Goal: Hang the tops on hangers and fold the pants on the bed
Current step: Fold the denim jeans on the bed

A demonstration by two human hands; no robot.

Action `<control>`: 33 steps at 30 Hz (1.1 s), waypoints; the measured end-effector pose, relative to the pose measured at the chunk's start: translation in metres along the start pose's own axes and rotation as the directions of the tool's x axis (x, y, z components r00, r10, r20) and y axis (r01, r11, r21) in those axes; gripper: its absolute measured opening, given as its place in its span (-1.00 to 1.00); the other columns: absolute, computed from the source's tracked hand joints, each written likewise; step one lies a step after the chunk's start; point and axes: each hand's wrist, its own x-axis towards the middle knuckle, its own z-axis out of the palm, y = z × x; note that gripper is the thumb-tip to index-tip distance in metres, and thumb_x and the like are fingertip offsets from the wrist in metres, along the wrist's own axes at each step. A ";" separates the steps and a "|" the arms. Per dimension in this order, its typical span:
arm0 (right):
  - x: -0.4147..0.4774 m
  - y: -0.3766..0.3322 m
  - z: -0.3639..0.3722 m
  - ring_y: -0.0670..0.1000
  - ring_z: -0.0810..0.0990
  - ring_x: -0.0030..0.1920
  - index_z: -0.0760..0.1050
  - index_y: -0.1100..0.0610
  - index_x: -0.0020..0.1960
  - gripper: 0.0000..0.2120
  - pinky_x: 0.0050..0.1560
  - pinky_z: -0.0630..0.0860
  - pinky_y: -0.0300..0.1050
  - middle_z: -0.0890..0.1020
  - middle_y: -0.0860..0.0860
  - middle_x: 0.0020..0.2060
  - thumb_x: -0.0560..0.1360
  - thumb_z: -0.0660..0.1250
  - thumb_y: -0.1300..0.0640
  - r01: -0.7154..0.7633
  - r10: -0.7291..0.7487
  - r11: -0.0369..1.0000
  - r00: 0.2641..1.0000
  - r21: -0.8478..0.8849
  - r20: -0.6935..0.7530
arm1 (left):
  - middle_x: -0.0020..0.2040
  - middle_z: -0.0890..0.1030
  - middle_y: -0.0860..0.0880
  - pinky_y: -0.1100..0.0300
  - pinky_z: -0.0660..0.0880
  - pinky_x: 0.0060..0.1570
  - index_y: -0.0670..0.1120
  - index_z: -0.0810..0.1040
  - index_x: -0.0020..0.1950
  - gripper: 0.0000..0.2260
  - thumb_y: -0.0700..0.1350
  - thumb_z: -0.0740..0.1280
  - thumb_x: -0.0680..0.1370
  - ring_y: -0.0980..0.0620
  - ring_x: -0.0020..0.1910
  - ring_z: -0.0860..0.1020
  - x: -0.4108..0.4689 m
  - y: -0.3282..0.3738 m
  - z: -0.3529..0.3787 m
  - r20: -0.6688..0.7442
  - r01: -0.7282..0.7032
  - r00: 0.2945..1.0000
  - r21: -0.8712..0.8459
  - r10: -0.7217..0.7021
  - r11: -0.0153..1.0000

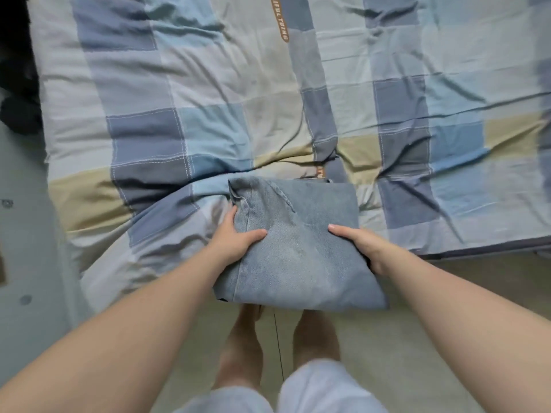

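A pair of light blue denim pants (295,245), folded into a thick rectangle, is held at the near edge of the bed, its near end hanging out over the floor. My left hand (235,236) grips its left side, thumb lying on top and fingers tucked under the fold. On the opposite side my right hand (360,245) holds the pants the same way, thumb on top and fingers hidden beneath the cloth. No tops or hangers are in view.
The bed (208,93) wears a wrinkled blue, grey and beige checked cover that bunches up left of the pants. A dark heap (18,93) lies at the far left edge. Pale floor (462,293) and my bare legs are below.
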 end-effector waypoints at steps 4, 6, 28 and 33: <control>-0.060 0.069 0.026 0.14 0.75 -0.17 0.61 0.15 0.18 -0.60 -0.35 0.63 -0.03 0.75 0.13 -0.08 0.42 0.54 0.00 -0.090 0.094 0.991 0.995 0.097 -0.034 | 0.46 0.43 -0.05 0.09 0.43 0.21 0.02 0.21 0.60 -0.13 0.13 0.56 0.40 -0.12 0.31 0.51 -0.060 -0.020 -0.019 0.132 0.141 0.979 0.122 -0.157 0.983; -0.092 0.099 0.038 0.17 0.75 -0.17 0.62 0.16 0.17 -0.57 -0.33 0.64 0.00 0.74 0.15 -0.07 0.39 0.56 -0.02 -0.134 0.141 0.982 0.989 0.131 -0.045 | 0.42 0.48 -0.09 0.02 0.48 0.26 -0.04 0.28 0.57 -0.16 0.11 0.57 0.40 -0.15 0.24 0.56 -0.091 -0.026 -0.029 0.225 0.219 0.943 0.143 -0.247 0.965; -0.403 0.232 -0.067 0.00 0.74 -0.14 0.59 0.12 0.06 -0.75 -0.29 0.62 -0.21 0.75 -0.04 -0.15 0.42 0.54 0.17 0.778 -0.344 0.495 0.584 0.387 -0.735 | 0.39 0.47 0.07 0.13 0.47 0.24 0.11 0.33 0.53 -0.23 0.20 0.55 0.39 0.06 0.25 0.51 -0.337 0.140 0.102 0.398 -0.707 0.675 0.109 0.621 0.699; -0.457 0.313 -0.133 0.00 0.74 -0.11 0.60 0.06 0.10 -0.60 -0.27 0.63 -0.23 0.75 -0.02 -0.08 0.30 0.58 0.06 0.886 -0.323 0.349 0.418 0.304 -0.849 | 0.34 0.46 0.19 0.44 0.41 0.10 0.22 0.31 0.51 -0.21 0.27 0.54 0.35 0.28 0.15 0.49 -0.404 0.168 0.202 0.493 -0.848 0.491 0.083 0.718 0.523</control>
